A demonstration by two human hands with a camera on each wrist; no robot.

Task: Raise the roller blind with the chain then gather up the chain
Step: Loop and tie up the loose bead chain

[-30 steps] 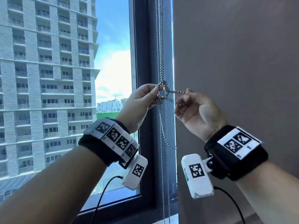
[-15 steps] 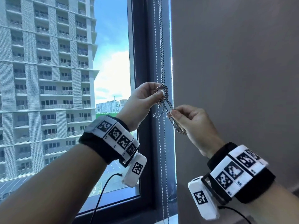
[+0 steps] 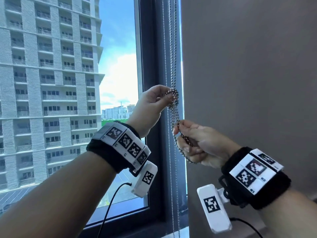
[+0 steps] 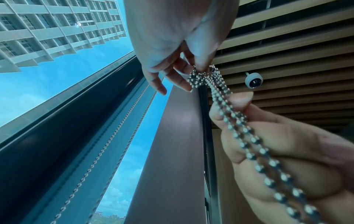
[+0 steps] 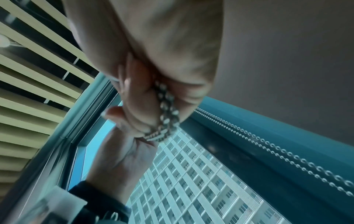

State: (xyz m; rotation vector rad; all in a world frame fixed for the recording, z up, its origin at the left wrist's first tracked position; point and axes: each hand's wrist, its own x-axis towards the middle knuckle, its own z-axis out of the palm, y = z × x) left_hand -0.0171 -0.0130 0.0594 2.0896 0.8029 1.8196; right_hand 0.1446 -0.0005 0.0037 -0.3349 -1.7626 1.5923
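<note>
A metal bead chain (image 3: 173, 54) hangs down the dark window frame beside a grey roller blind (image 3: 248, 83). My left hand (image 3: 154, 103) pinches a gathered bunch of chain (image 3: 172, 97) between thumb and fingers at the frame. My right hand (image 3: 193, 143) is lower and to the right, fingers curled round several strands that run down from the bunch, with a loop (image 3: 188, 159) hanging under the fist. The left wrist view shows the bunch of chain (image 4: 199, 77) at my left fingertips and strands crossing my right hand (image 4: 268, 151). In the right wrist view, the chain (image 5: 166, 115) lies inside my right fist.
A second grey blind (image 3: 248, 83) covers the pane on the right. Two thinner chain runs (image 3: 175, 194) hang on toward the sill. Slatted ceiling (image 4: 296, 45) with a small white camera (image 4: 253, 81) is overhead. A tall building (image 3: 42, 83) stands outside the glass.
My right hand has dropped from level with the left to below it, drawing strands down from the bunch. The left hand has stayed at the frame, still pinching the gathered chain.
</note>
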